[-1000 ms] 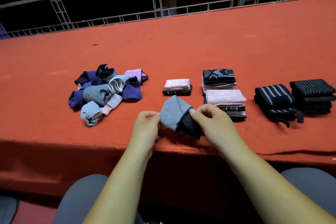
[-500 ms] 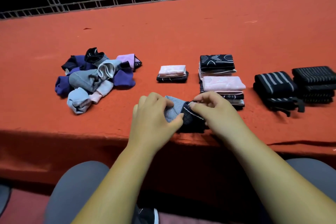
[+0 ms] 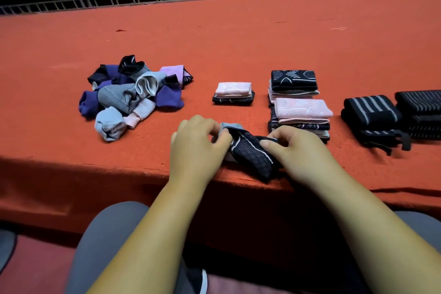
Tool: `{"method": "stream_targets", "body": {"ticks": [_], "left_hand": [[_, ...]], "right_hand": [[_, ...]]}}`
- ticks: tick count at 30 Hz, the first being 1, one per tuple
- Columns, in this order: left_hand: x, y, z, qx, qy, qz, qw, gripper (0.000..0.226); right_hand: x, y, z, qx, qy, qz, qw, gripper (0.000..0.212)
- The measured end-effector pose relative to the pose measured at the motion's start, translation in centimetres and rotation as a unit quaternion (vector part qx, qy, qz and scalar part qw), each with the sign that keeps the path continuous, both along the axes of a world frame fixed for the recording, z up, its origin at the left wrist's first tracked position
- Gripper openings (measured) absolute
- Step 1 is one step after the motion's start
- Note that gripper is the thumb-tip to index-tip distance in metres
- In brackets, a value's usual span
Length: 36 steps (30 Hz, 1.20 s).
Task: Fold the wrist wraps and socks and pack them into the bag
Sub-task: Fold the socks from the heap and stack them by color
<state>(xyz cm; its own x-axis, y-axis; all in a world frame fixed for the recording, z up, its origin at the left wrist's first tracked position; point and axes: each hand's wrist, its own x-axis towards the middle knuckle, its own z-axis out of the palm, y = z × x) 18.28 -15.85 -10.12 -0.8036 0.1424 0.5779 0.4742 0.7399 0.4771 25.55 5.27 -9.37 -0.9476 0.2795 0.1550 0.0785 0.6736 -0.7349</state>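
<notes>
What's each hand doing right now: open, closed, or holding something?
Left hand: closed, pinching the grey end of the sock.
Right hand: closed, pinching the dark end of the same sock.

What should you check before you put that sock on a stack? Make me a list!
1. Grip: ok, the left hand and right hand both pinch the dark sock.
2. Sock folded flat: not ok, it is bunched up.
3. Spot for it: ok, the small folded stack lies just beyond the hands.
4. Sorting done: not ok, the loose pile holds unfolded socks.
5. Packing ready: cannot tell, no bag in view.
</notes>
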Motion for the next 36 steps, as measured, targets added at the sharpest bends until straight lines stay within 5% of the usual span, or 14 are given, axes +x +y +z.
{"method": "stream_targets", "body": {"ticks": [8,10,12,14,18,24,28,31,36], "left_hand": [[-3.6,-4.1,0.8,0.320,-0.188,0.037,0.928,0.019],[-4.9,-5.4,1.1,0.449,-0.200,0.092,0.866,0.019],[-6.2,-6.7,1.5,0.585,-0.240,0.111,0.767,0.017],[-6.5,-6.9,1.7,0.631,-0.260,0.073,0.727,0.017],[-4.8,-5.0,2.0,0.449,-0.288,-0.018,0.846,0.014],[-3.8,-6.0,1.9,0.275,-0.268,-0.063,0.921,0.033],[-4.0,-6.2,0.8,0.105,-0.192,0.051,0.974,0.044],[-4.0,-6.7,0.8,0.025,-0.120,-0.054,0.991,0.049],[-3.7,-6.9,1.0,-0.123,-0.123,-0.209,0.962,0.025]], "right_hand": [[0.3,0.0,0.7,0.001,0.064,-0.023,0.998,0.021],[0.5,0.7,1.2,-0.042,0.097,-0.062,0.992,0.021],[0.5,1.2,1.8,-0.064,0.155,-0.105,0.980,0.021],[0.6,0.7,1.9,-0.059,0.190,-0.109,0.974,0.019],[0.7,-0.5,0.9,-0.039,0.189,-0.042,0.980,0.016],[1.2,-0.3,0.7,0.034,0.200,0.099,0.974,0.012],[1.7,-0.7,0.9,0.056,0.138,0.269,0.951,0.014],[2.0,-1.3,0.8,0.040,0.103,0.336,0.935,0.015],[1.8,-2.0,0.1,0.036,0.056,0.345,0.936,0.022]]}}
